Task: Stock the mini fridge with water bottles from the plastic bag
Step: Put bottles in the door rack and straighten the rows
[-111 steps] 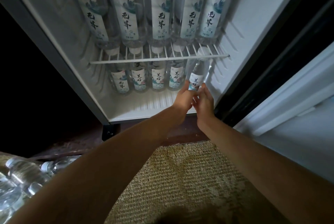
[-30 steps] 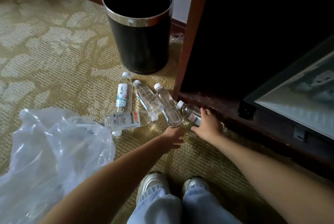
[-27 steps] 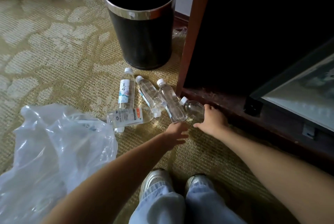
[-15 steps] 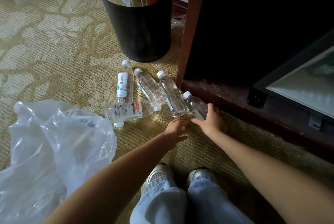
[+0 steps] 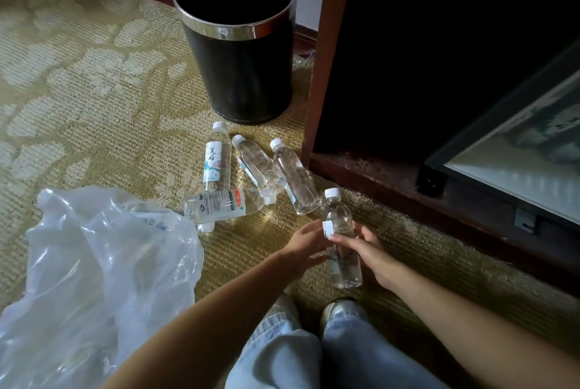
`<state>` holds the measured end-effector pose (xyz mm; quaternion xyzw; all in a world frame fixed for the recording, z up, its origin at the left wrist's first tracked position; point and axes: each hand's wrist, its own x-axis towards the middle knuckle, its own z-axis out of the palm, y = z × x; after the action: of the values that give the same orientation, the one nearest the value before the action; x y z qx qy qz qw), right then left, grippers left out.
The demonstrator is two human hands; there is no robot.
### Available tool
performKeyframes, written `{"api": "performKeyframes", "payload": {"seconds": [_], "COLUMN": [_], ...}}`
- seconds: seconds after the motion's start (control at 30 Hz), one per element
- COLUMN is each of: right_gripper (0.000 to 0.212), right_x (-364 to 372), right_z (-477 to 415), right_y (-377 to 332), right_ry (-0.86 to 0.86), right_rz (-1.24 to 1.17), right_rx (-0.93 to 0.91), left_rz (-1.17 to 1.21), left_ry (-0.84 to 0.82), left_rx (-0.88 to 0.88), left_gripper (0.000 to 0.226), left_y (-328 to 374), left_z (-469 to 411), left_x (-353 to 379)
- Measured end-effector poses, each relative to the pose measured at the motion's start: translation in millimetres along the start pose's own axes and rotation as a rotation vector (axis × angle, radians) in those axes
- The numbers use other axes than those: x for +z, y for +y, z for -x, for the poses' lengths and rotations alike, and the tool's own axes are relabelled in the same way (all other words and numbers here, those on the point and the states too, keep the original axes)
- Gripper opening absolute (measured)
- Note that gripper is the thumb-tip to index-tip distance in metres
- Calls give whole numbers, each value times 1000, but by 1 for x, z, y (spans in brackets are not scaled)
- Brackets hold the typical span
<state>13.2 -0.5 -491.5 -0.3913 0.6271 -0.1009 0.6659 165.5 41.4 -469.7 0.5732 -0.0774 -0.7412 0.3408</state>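
I hold a clear water bottle with a white cap above the carpet, cap pointing away from me. My right hand grips its middle from the right, fingers curled round it. My left hand touches its left side with fingers partly curled. Several more bottles lie on the carpet just beyond, one with a red and white label. The crumpled clear plastic bag lies at the lower left. The mini fridge door shows at the right edge.
A black waste bin with a chrome rim stands behind the bottles. A dark wooden cabinet with a low base ledge houses the fridge at the right. My shoes and jeans are at the bottom.
I turned from the fridge to the floor. My right hand took the bottle nearest the cabinet, lifted it off the carpet and drew it toward me; my left hand came up to its side.
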Motion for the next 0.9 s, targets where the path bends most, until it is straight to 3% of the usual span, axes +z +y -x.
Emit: {"api": "performKeyframes", "payload": {"seconds": [0.13, 0.27, 0.37, 0.47, 0.57, 0.67, 0.7, 0.83, 0.9], "right_gripper": [89, 40, 54, 79, 77, 51, 53, 100, 101], "right_x": [5, 6, 3, -7, -23, -39, -45, -70, -85], "right_z": [9, 27, 40, 52, 69, 89, 98, 144, 173], "right_y": [-2, -21, -37, -51, -65, -86, -95, -127, -137], "right_ry": [-79, -241, -258, -240, -244, -277, -270, -164, -117], "right_rz": [-15, -198, -202, -54, -62, -207, -239, -305, -321], "right_rx": [29, 78, 85, 78, 12, -123, -168, -358, -441], "left_rz": [-54, -254, -380, -485, -576, -742, -802, -956, -985], "left_ry": [-91, -228, -238, -201, -219, -242, -249, -248, -272], "left_rx": [-31, -71, -10, 76, 181, 334, 386, 510, 542], "left_gripper": [33, 38, 53, 60, 64, 62, 63, 63, 64], "left_y": [6, 22, 35, 45, 60, 87, 97, 131, 142], "left_z": [12, 28, 35, 47, 66, 89, 96, 132, 150], "left_x": [-11, -6, 7, 27, 49, 73, 81, 125, 149]}}
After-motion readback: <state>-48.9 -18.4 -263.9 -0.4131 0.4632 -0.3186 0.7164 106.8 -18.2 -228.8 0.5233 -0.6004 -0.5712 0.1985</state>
